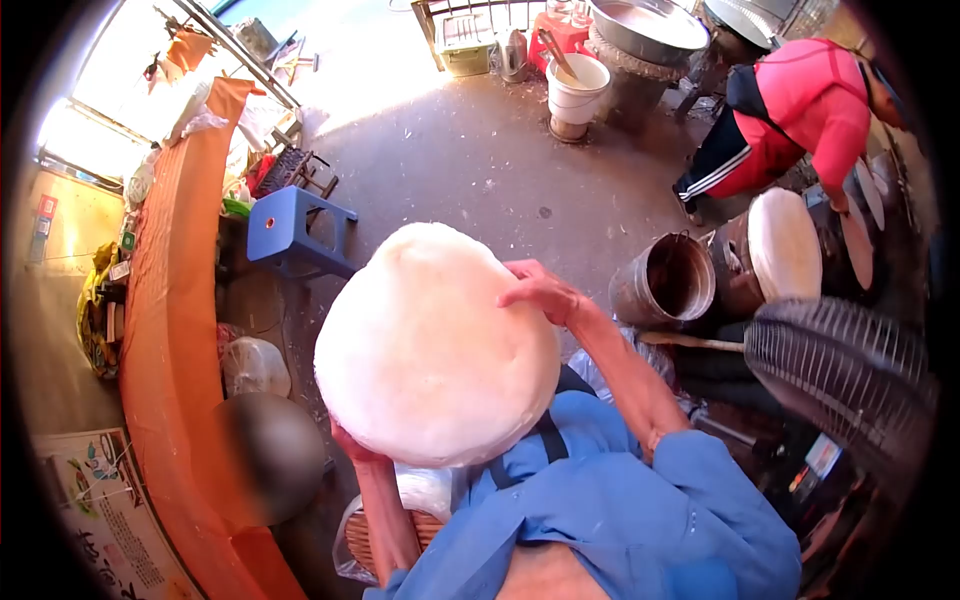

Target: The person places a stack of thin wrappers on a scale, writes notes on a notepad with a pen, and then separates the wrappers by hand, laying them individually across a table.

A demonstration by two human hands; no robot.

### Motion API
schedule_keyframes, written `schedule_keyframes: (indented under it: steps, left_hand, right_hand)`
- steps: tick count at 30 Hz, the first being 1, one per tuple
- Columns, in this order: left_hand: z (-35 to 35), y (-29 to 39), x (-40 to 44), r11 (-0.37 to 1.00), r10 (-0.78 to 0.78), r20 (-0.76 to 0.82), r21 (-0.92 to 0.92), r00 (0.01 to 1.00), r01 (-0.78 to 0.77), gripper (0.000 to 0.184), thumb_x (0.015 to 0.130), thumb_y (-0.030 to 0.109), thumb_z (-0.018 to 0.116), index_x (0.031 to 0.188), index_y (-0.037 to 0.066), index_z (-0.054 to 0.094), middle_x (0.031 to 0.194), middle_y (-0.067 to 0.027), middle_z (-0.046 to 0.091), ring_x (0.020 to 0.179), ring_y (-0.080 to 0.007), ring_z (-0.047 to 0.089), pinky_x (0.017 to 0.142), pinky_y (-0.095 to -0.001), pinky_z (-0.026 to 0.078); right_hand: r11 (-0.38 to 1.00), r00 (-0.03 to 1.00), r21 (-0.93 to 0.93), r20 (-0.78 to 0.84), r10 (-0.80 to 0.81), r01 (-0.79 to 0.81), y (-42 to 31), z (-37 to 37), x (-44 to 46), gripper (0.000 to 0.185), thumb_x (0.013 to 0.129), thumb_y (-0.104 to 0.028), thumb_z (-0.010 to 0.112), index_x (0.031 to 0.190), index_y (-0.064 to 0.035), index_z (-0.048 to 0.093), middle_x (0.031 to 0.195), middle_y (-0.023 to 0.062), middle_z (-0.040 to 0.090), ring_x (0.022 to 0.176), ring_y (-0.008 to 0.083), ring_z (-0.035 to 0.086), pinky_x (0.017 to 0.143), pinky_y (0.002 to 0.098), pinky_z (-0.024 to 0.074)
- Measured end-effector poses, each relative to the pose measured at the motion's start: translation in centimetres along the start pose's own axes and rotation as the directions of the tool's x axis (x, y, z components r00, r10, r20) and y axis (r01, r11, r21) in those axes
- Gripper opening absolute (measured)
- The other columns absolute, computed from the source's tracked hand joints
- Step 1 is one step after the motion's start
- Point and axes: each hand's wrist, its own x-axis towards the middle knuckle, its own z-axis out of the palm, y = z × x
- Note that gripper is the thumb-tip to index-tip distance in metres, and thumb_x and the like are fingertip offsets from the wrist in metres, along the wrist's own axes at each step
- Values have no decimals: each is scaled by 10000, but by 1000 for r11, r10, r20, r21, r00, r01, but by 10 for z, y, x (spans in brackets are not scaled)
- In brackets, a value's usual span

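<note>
Both my hands hold up a thick, round, white slab (435,350), soft-looking like dough or a pile of thin flatbreads; I cannot tell which. My right hand (545,292) grips its upper right edge, thumb lying over the top face and the other fingers mostly behind the rim. At the lower left edge my left hand (358,445) supports it from underneath, its fingers largely hidden by the slab. Below it, near my lap, a wicker basket (358,540) lined with clear plastic is partly covered by my left forearm.
A blue stool (290,228) stands ahead-left, beside a long orange-covered counter (165,350). On the right are a metal bucket (630,285), a similar white round slab (785,245) and a fan (840,365). Beyond, a person in pink (815,95) bends over flat round plates. A white bucket (578,95) stands farther ahead.
</note>
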Motion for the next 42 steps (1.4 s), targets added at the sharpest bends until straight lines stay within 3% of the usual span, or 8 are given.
schedule_keyframes:
  steps: [7,10,14,20,28,31,34,42]
  left_hand:
    - [46,31,136,999,44,-64,15,997,-43,636,1003,469,352,1480,52,404,1478,-172,471,1315,-365,491,1108,-485,400]
    - [64,40,223,999,-7,-4,-38,1000,6,627,1006,452,364,1484,48,400,1485,-175,464,1314,-361,494,1109,-485,399]
    - [102,46,365,998,17,21,61,1000,-18,606,1029,437,357,1480,34,401,1480,-176,470,1312,-359,495,1102,-476,409]
    - [194,59,546,962,-224,234,-102,946,253,563,1050,416,341,1462,43,432,1453,-153,507,1303,-326,508,1094,-450,417]
    - [306,56,736,946,-289,331,-43,898,321,526,1071,392,310,1468,64,416,1432,-141,525,1249,-306,552,1026,-441,483]
    - [331,48,818,950,-293,286,-21,912,312,526,1069,391,311,1472,67,412,1434,-140,523,1251,-309,551,1028,-444,482]
    - [373,44,895,977,-207,222,-11,953,215,522,1065,372,313,1478,66,401,1444,-139,513,1261,-312,544,1036,-449,477]
    - [435,45,1057,966,-222,188,-89,957,241,530,1042,364,352,1478,68,400,1443,-147,512,1264,-316,543,1028,-463,483]
  right_hand:
    - [999,999,-43,29,34,-33,-105,-37,123,520,722,-158,723,1199,30,638,1072,88,688,939,180,663,835,320,549]
    - [996,999,-87,-28,22,-24,-138,-68,180,552,718,-172,732,1219,33,627,1097,93,684,948,188,662,852,330,546]
    - [996,983,-38,-160,-92,87,-191,-110,243,577,714,-176,728,1238,38,613,1122,109,674,980,200,655,884,337,533]
    - [992,930,-30,-346,-122,119,-289,-168,303,610,707,-199,682,1257,51,598,1143,126,669,1006,222,650,893,332,517]
    - [976,839,-27,-506,-201,217,-376,-262,416,633,681,-213,659,1251,57,602,1129,153,666,1004,242,647,870,330,516]
    - [982,872,33,-467,-148,184,-420,-306,477,624,686,-209,651,1250,54,605,1127,155,667,994,244,651,865,331,521]
    - [975,889,-48,-404,-216,215,-475,-365,556,611,699,-206,648,1252,50,602,1130,152,667,987,235,652,860,336,524]
    - [989,922,-37,-358,-145,141,-590,-458,690,602,699,-196,647,1244,54,606,1112,135,668,981,229,641,862,321,510]
